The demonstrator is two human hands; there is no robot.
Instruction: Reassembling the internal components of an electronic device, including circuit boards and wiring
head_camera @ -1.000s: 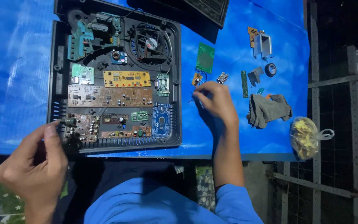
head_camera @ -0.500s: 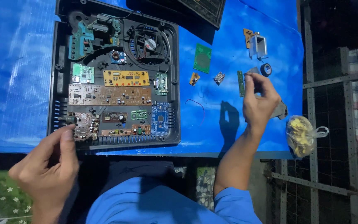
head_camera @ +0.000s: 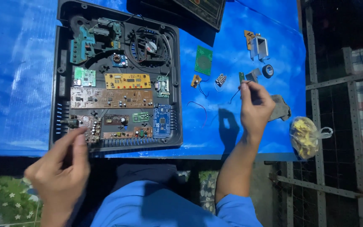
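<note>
Up at about two o'clock on the counter [head_camera: 17, 71], the right hand [head_camera: 255, 107] hovers with its grip pinched together on a thin dark wire [head_camera: 235, 96] that trails down and left from the fingertips. Just above the fingers lie a narrow green strip [head_camera: 241, 77], a small grey metal piece [head_camera: 253, 75] and a dark ring of tape [head_camera: 267, 71]; a crumpled grey cloth [head_camera: 280, 107] peeks out at the hand's three o'clock. At nine o'clock from it sits a flat green circuit board [head_camera: 203, 60]. The blue plastic sheet covering the counter is glossy and creased. At seven o'clock the left hand [head_camera: 61, 170] rests its loosely parted fingers on the lower left corner of the black plastic housing [head_camera: 59, 75], a shallow rounded tray packed with flat rectangular boards.
</note>
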